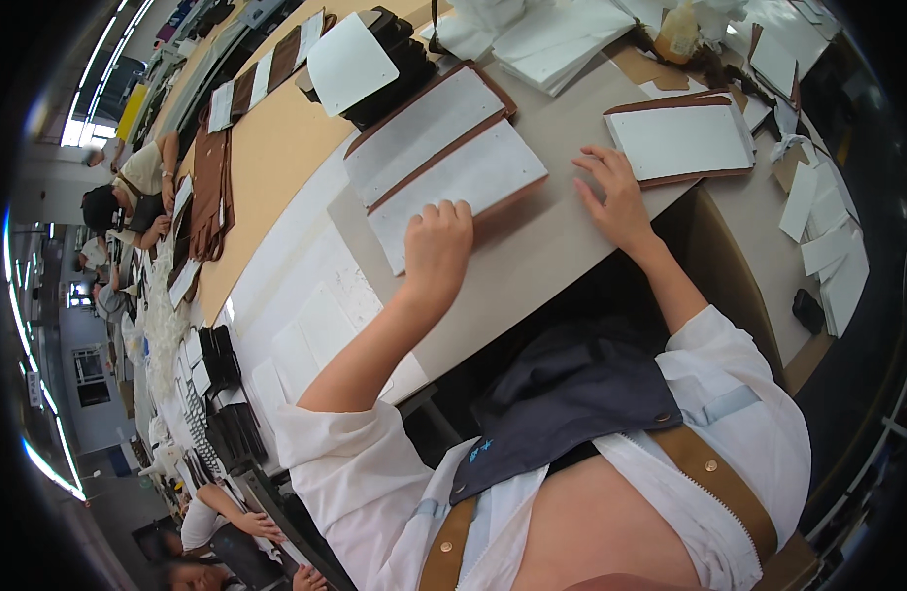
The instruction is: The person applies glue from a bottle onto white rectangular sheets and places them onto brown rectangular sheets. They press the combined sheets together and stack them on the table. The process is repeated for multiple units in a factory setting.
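Observation:
On the table before me lies an open brown leather piece (pixel 432 146) faced with two white panels. My left hand (pixel 439 239) is closed on the near edge of its closer panel, knuckles up; the thumb is hidden. That edge stands a little off the table, its brown underside showing on the right. My right hand (pixel 616 202) is empty, fingers apart, over the table edge. Nearest to it, at the right, is a brown stack topped with a white panel (pixel 680 143); the fingers are just short of it.
A dark stack under a white sheet (pixel 352 64) stands behind the open piece. White sheets (pixel 562 39) and a bottle with yellowish contents (pixel 677 34) are at the back. Loose white pieces (pixel 828 231) lie far right. Brown strips (pixel 212 182) hang leftward, near other people at work.

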`<act>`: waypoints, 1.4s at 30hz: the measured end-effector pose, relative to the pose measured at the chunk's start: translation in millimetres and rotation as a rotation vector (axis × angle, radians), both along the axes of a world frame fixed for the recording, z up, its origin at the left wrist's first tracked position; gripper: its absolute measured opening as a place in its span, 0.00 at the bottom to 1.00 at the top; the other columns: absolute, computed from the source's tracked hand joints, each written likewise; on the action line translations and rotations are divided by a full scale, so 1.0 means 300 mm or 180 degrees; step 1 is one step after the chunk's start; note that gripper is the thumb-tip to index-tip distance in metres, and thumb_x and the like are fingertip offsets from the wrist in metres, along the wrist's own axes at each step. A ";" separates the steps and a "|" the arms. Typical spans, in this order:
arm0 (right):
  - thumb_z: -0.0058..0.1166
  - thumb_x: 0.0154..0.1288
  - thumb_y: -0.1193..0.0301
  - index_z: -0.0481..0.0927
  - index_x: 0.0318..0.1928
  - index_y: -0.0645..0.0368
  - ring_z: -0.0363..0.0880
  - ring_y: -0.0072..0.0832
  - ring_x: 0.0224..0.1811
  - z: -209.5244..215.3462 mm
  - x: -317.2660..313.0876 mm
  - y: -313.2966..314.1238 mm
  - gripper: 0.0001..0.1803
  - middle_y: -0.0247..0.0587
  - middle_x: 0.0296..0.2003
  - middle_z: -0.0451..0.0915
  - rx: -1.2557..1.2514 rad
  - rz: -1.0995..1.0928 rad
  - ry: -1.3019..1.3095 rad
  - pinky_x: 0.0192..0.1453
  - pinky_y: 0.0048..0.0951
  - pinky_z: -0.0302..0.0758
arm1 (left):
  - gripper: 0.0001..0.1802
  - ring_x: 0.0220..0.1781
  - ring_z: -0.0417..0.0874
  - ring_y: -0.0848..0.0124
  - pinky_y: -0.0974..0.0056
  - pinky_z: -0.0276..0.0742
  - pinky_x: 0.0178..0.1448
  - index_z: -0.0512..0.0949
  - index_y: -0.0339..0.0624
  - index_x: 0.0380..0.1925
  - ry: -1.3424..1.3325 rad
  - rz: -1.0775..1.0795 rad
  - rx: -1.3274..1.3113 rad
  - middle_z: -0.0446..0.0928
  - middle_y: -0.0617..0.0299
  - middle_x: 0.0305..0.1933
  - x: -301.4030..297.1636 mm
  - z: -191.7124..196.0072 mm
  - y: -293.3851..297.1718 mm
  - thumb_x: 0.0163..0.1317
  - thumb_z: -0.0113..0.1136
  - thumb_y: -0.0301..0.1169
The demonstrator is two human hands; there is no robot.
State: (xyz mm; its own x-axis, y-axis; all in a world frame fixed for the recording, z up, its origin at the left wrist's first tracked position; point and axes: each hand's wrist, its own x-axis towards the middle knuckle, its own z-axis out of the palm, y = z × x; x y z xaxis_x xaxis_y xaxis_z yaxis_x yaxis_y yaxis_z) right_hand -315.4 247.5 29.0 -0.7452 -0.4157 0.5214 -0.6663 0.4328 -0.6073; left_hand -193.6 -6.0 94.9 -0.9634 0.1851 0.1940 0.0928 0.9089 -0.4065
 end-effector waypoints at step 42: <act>0.70 0.60 0.60 0.73 0.70 0.55 0.60 0.47 0.77 0.074 0.210 -0.169 0.38 0.48 0.73 0.66 0.0999 0.2305 0.0218 0.80 0.49 0.58 | 0.20 0.57 0.85 0.62 0.47 0.57 0.78 0.82 0.48 0.40 0.1380 0.1819 0.1787 0.85 0.66 0.45 1.026 -0.017 -0.099 0.47 0.66 0.15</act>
State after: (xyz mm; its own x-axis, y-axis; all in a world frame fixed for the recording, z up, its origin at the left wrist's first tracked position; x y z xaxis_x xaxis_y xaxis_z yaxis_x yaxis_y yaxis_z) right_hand -252.4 196.9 51.1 -0.2036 -0.9203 0.3342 -0.8791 0.0215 -0.4762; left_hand 114.3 -35.8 89.8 -0.7009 -0.5291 0.4783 -0.4904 0.8444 0.2154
